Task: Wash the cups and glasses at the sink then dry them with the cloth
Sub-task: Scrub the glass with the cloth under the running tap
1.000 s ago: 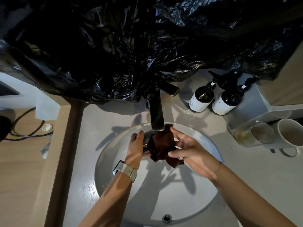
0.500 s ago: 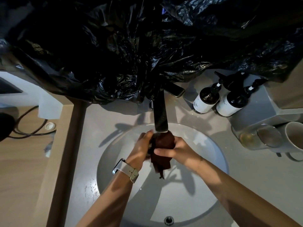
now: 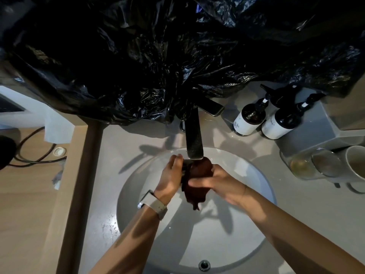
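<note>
At far left a black cable (image 3: 37,153) loops over the wooden counter (image 3: 25,204), and a wooden upright (image 3: 83,184) edges the grey worktop. Black plastic sheeting (image 3: 158,56) hangs across the whole top of the view, covering the base of the dark faucet (image 3: 194,139), whose spout reaches out over the white sink (image 3: 246,244). Right of the faucet stand two dark pump bottles (image 3: 249,119) with white labels, then two glasses (image 3: 302,165) and a white mug (image 3: 355,165) on the worktop; the mug is cut off by the frame edge.

Whatever sits between the hands is hidden: the dark red cloth (image 3: 197,182) wraps it, and only a dark sliver shows beside the left palm, too dim to identify. Whether water is running cannot be told.

The left hand (image 3: 170,175), with a pale watch (image 3: 153,204) on its wrist, curls around the left side of the bundle just under the spout. The right hand (image 3: 219,181) grasps the cloth, thumb across its front and fingers closed behind, the loose end of the cloth hanging down over the basin.
</note>
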Motion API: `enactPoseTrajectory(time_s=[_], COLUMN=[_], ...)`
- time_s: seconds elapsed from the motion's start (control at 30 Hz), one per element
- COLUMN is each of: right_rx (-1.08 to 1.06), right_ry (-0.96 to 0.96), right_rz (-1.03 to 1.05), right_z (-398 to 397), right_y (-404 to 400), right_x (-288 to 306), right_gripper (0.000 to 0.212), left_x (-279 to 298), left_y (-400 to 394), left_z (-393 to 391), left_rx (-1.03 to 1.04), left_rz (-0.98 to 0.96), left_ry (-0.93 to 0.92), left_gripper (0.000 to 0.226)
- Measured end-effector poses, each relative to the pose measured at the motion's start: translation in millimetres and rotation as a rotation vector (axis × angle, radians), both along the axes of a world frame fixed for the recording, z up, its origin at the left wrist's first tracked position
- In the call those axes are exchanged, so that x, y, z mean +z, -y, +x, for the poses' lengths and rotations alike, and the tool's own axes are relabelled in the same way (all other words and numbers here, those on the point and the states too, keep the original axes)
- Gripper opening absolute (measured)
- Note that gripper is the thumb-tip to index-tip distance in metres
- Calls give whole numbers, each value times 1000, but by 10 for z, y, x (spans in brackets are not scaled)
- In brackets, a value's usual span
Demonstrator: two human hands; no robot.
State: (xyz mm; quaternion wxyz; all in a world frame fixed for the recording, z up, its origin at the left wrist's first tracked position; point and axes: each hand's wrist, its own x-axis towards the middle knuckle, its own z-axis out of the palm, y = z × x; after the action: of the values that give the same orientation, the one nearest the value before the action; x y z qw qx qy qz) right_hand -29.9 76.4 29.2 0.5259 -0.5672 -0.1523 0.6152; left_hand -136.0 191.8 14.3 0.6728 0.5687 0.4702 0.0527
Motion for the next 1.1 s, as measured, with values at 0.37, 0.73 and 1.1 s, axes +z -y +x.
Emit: enactPoseTrajectory(time_s=[0.37,0.73,1.1], right_rx=[-106,-41,-117], right_ry=[18,219,-114], right_rz=[-58,52,-119], right_z=[-32,-127,24], right_y=[110,118,-271], right_x=[-20,-62,-50], right_gripper=[21,26,19], left_x=[-132,-74,-330], left_y=[170,0,-47], left_z=[7,-109,-175], left_rx=[-14,-127,-70], left_rz=[100,-325,299], left_ry=[6,34,232], left_gripper=[53,66,31])
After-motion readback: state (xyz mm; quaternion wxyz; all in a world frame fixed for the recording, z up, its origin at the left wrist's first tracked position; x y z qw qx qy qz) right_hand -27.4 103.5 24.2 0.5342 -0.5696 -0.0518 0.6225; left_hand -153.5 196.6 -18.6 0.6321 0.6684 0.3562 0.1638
